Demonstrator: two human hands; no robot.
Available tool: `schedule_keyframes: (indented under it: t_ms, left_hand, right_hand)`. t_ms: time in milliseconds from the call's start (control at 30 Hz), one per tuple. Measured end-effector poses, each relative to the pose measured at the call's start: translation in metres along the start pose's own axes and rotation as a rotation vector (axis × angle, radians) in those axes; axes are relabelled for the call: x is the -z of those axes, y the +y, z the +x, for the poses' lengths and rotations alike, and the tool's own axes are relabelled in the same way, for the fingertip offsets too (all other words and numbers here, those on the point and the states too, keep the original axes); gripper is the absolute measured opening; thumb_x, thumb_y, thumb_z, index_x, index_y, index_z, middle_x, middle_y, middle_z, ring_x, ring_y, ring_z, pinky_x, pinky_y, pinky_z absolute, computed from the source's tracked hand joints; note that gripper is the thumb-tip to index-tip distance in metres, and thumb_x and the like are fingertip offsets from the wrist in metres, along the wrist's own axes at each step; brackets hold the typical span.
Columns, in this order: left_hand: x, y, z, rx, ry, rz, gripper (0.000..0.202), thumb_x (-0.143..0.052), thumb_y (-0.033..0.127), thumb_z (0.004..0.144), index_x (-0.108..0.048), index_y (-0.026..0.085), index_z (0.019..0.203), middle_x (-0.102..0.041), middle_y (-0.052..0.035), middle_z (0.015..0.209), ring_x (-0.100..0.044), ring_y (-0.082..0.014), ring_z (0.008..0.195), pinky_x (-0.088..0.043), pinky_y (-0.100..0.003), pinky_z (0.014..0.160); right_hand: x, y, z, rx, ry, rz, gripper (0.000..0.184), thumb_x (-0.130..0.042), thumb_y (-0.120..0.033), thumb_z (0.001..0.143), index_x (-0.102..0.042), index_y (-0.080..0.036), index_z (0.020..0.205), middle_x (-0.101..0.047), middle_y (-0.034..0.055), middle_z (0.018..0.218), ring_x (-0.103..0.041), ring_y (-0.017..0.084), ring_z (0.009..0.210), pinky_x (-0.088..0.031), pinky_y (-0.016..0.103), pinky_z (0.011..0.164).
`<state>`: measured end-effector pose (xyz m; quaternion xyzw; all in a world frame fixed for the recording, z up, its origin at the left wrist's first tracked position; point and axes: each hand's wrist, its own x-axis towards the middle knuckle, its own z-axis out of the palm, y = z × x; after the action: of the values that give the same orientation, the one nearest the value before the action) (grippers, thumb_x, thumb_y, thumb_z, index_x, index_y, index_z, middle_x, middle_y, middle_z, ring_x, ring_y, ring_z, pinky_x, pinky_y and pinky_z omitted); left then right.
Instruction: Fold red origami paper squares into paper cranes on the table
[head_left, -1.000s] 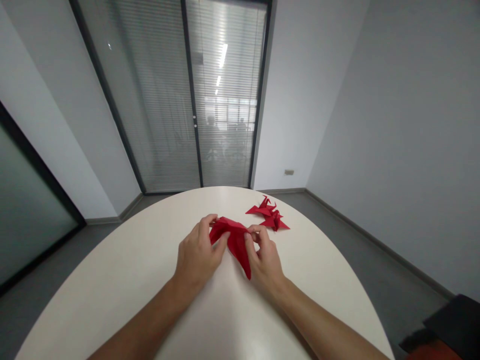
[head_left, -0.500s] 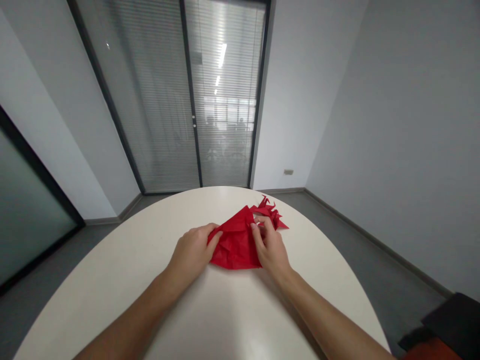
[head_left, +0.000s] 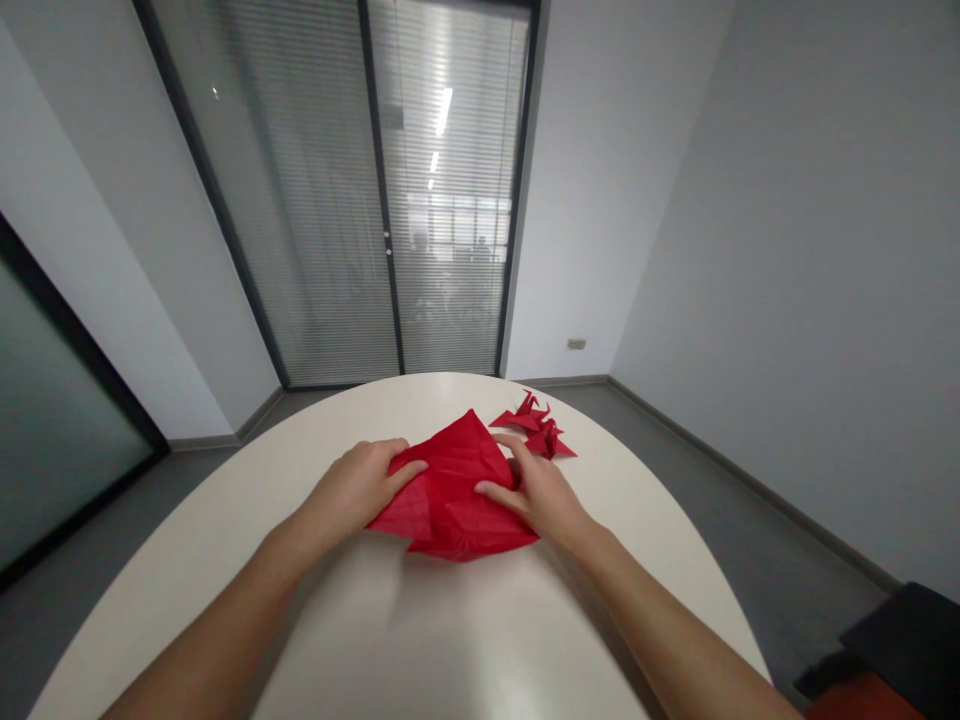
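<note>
On the white round table, near its middle, a creased red paper sheet lies spread flat. The left hand rests open on its 9 o'clock edge, and the right hand presses open-fingered at 3 o'clock; neither hand pinches the sheet. At 1 o'clock, just beyond the sheet, sit small folded red paper figures. Glass doors with blinds stand at 12 o'clock.

I find no text, label, brand, number or sign that I can read: nothing on the red paper, nothing on the white table, nothing on the glass door.
</note>
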<state>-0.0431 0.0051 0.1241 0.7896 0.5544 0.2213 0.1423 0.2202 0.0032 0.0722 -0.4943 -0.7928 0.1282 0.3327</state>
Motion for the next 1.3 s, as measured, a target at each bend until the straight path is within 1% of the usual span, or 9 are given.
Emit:
schedule_keyframes:
  t_ms: [133, 233, 367, 400, 500, 600, 800, 1100, 1300]
  left_hand:
    - [-0.013, -0.016, 0.007, 0.073, 0.049, -0.126, 0.044, -0.045, 0.053, 0.091, -0.070, 0.019, 0.079, -0.075, -0.0099, 0.081, -0.063, -0.0251, 0.070, -0.043, -0.031, 0.065]
    - [-0.024, -0.029, 0.013, 0.170, 0.045, -0.211, 0.046, -0.044, 0.054, 0.089, -0.069, 0.017, 0.077, -0.074, -0.0107, 0.076, -0.063, -0.0261, 0.067, -0.042, -0.032, 0.063]
    - [-0.037, -0.044, 0.019, 0.216, 0.027, -0.269, 0.042, -0.045, 0.050, 0.084, -0.067, 0.016, 0.071, -0.075, -0.0116, 0.078, -0.063, -0.0278, 0.071, -0.043, -0.033, 0.067]
    - [-0.040, -0.047, 0.020, 0.228, 0.001, -0.288, 0.043, -0.044, 0.050, 0.083, -0.066, 0.016, 0.070, -0.075, -0.0112, 0.079, -0.063, -0.0276, 0.070, -0.042, -0.033, 0.066]
    - [-0.048, -0.059, 0.022, 0.245, -0.059, -0.313, 0.046, -0.043, 0.052, 0.082, -0.066, 0.015, 0.067, -0.072, -0.0076, 0.071, -0.061, -0.0254, 0.066, -0.041, -0.030, 0.061]
    - [-0.055, -0.073, 0.024, 0.267, -0.104, -0.306, 0.046, -0.046, 0.053, 0.080, -0.068, 0.015, 0.067, -0.068, -0.0051, 0.063, -0.057, -0.0223, 0.059, -0.036, -0.029, 0.055]
    - [-0.062, -0.094, 0.028, 0.298, -0.141, -0.293, 0.046, -0.053, 0.057, 0.075, -0.069, 0.015, 0.066, -0.066, -0.0047, 0.063, -0.053, -0.0200, 0.057, -0.035, -0.028, 0.056]
    - [-0.040, -0.081, 0.019, 0.268, -0.312, -0.422, 0.053, -0.058, 0.065, 0.071, -0.070, 0.014, 0.075, -0.071, -0.0064, 0.072, -0.056, -0.0211, 0.060, -0.038, -0.029, 0.057]
    - [-0.036, -0.084, 0.018, 0.201, -0.331, -0.526, 0.056, -0.058, 0.066, 0.076, -0.072, 0.013, 0.087, -0.076, -0.0102, 0.087, -0.066, -0.0261, 0.074, -0.044, -0.030, 0.064]
  right_hand:
    - [-0.003, 0.003, 0.001, 0.104, 0.145, -0.096, 0.053, -0.065, -0.045, 0.091, -0.048, -0.023, 0.136, -0.069, 0.0120, 0.112, -0.067, 0.027, 0.093, -0.051, 0.040, 0.081]
    - [-0.007, -0.007, 0.000, 0.315, 0.237, -0.177, 0.039, -0.064, -0.043, 0.092, -0.059, -0.020, 0.123, -0.063, 0.0154, 0.125, -0.058, 0.030, 0.112, -0.045, 0.048, 0.096]
    - [-0.025, -0.025, -0.004, 0.569, 0.015, -0.207, 0.054, -0.072, -0.062, 0.079, -0.065, -0.021, 0.114, -0.066, 0.0108, 0.122, -0.054, 0.031, 0.116, -0.038, 0.051, 0.104]
    - [-0.030, -0.028, -0.005, 0.599, -0.021, -0.230, 0.047, -0.073, -0.057, 0.081, -0.066, -0.022, 0.112, -0.067, 0.0096, 0.121, -0.054, 0.030, 0.117, -0.036, 0.050, 0.106]
    - [-0.040, -0.027, -0.004, 0.631, -0.034, -0.276, 0.009, -0.063, -0.029, 0.094, -0.068, -0.022, 0.097, -0.071, 0.0059, 0.104, -0.060, 0.022, 0.103, -0.040, 0.043, 0.101]
    - [-0.037, -0.021, -0.002, 0.684, -0.016, -0.262, 0.014, -0.054, -0.019, 0.098, -0.067, -0.022, 0.093, -0.073, 0.0040, 0.093, -0.062, 0.019, 0.094, -0.042, 0.041, 0.100]
    - [-0.026, -0.014, 0.001, 0.755, 0.006, -0.226, 0.019, -0.048, -0.017, 0.101, -0.064, -0.023, 0.093, -0.074, 0.0036, 0.095, -0.065, 0.018, 0.097, -0.042, 0.040, 0.100]
    - [-0.022, -0.013, 0.000, 0.745, -0.009, -0.094, 0.020, -0.045, -0.018, 0.101, -0.064, -0.022, 0.095, -0.074, 0.0064, 0.100, -0.067, 0.018, 0.099, -0.050, 0.035, 0.086]
    - [-0.022, -0.008, 0.000, 0.730, -0.031, -0.025, 0.018, -0.045, -0.015, 0.098, -0.061, -0.023, 0.095, -0.074, 0.0064, 0.100, -0.068, 0.018, 0.098, -0.052, 0.034, 0.087]
